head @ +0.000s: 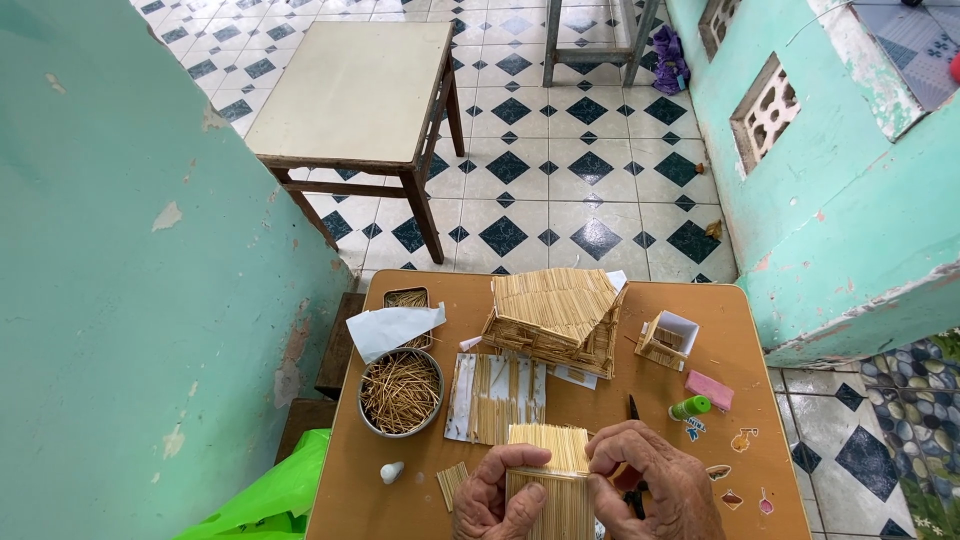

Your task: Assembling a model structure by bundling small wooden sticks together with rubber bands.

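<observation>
Bare hands point(590, 485), veined, wrinkled; no sleeves, rings visible.

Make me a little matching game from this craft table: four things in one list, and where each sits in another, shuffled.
Things:
1. round tin of sticks
2. stick house
3. green glue bottle
4. stick panel

Places:
A. lying near the table's right side, by a pink block
B. held between the left hand and right hand
C. left part of the table, below a white paper
D. at the table's far middle

Pairs: 1-C, 2-D, 3-A, 4-B
</observation>
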